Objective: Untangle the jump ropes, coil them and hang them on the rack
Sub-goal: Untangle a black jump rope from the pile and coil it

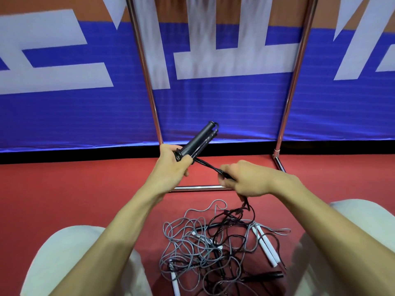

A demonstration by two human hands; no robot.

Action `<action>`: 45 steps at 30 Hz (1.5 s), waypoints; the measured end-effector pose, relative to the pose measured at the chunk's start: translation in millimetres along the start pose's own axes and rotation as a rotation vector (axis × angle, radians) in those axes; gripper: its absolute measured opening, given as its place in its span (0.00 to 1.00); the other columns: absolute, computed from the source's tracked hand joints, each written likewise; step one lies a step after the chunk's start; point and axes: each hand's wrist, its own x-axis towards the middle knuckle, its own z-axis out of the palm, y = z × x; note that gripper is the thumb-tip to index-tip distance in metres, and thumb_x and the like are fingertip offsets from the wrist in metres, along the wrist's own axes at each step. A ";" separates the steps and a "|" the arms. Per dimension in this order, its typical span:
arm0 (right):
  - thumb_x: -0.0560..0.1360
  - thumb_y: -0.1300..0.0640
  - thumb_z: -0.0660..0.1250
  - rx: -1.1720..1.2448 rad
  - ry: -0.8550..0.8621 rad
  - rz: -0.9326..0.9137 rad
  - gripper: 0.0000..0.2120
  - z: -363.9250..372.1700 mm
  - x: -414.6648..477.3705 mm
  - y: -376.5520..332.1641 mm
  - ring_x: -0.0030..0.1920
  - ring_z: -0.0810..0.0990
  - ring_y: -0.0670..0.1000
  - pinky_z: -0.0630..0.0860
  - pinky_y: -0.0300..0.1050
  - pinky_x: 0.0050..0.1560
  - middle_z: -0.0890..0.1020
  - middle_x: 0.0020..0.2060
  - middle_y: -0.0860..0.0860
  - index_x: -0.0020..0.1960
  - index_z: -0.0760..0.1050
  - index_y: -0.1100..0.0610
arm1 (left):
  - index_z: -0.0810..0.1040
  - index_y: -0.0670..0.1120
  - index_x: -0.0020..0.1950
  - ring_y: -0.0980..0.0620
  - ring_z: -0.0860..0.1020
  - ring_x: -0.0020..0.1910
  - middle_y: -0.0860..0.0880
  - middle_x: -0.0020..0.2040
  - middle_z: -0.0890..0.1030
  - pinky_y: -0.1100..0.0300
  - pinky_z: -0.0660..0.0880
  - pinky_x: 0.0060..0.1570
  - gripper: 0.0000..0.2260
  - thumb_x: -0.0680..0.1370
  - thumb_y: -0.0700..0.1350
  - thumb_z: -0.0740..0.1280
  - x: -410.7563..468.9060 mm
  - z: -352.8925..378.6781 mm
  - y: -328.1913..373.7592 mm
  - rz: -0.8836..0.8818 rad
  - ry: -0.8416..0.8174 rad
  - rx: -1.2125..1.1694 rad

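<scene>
My left hand point(171, 165) grips the lower ends of two black jump-rope handles point(199, 138), held together and pointing up to the right. Black cord point(208, 166) runs taut from those handles to my right hand point(245, 178), which pinches it. Below my right hand the black cord drops into a tangled pile of grey and black ropes point(205, 248) on the red floor between my knees. White handles point(267, 248) lie at the pile's right, another white handle point(175, 283) at its lower left, and a black handle point(265, 275) at its lower right.
A chrome rack stands just beyond my hands: a left upright point(143, 65), a right upright point(297, 67) and a base bar point(196, 188) on the floor. Behind it hangs a blue and white banner point(213, 103). My knees in light trousers point(64, 259) flank the pile.
</scene>
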 end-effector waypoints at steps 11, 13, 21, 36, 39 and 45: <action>0.76 0.55 0.67 -0.416 0.480 -0.446 0.06 -11.2 -14.0 -12.8 0.39 0.78 0.53 0.66 0.43 0.31 0.79 0.39 0.47 0.51 0.80 0.50 | 0.67 0.46 0.54 0.53 0.73 0.34 0.45 0.45 0.80 0.62 0.71 0.35 0.14 0.74 0.39 0.69 -2.0 -5.1 -9.9 0.114 -0.327 0.525; 0.72 0.56 0.68 -0.344 0.546 -0.457 0.05 -11.5 -12.4 -11.2 0.33 0.78 0.54 0.69 0.44 0.27 0.78 0.34 0.48 0.45 0.81 0.52 | 0.70 0.48 0.54 0.55 0.73 0.29 0.47 0.42 0.80 0.59 0.73 0.35 0.15 0.71 0.38 0.70 -2.5 -4.7 -7.6 0.098 -0.384 0.533; 0.61 0.41 0.76 -0.079 0.725 -0.206 0.16 -17.4 -12.3 -10.5 0.33 0.68 0.49 0.62 0.42 0.34 0.71 0.29 0.43 0.38 0.81 0.52 | 0.77 0.48 0.38 0.54 0.69 0.30 0.55 0.30 0.72 0.58 0.66 0.33 0.17 0.61 0.53 0.81 -13.3 17.0 -7.8 0.083 -0.460 0.534; 0.65 0.61 0.78 0.803 0.279 -0.047 0.08 -24.5 -3.8 14.5 0.30 0.71 0.43 0.66 0.35 0.32 0.77 0.29 0.46 0.40 0.79 0.59 | 0.73 0.48 0.37 0.53 0.70 0.26 0.55 0.28 0.74 0.58 0.69 0.30 0.10 0.65 0.38 0.73 -33.5 26.6 14.1 0.157 -0.567 0.334; 0.72 0.60 0.72 1.014 0.304 -0.008 0.03 -26.6 0.7 22.3 0.29 0.68 0.46 0.63 0.38 0.31 0.78 0.30 0.50 0.39 0.80 0.57 | 0.72 0.40 0.44 0.49 0.70 0.26 0.47 0.31 0.76 0.60 0.67 0.26 0.12 0.64 0.37 0.71 -32.0 21.4 18.5 0.086 -0.559 0.080; 0.70 0.62 0.71 1.125 0.359 -0.046 0.04 -20.4 3.6 20.1 0.33 0.73 0.48 0.67 0.38 0.33 0.78 0.36 0.55 0.40 0.76 0.60 | 0.70 0.45 0.44 0.52 0.70 0.23 0.45 0.31 0.76 0.65 0.63 0.23 0.11 0.72 0.47 0.70 -29.0 8.4 21.2 0.066 -0.462 -0.155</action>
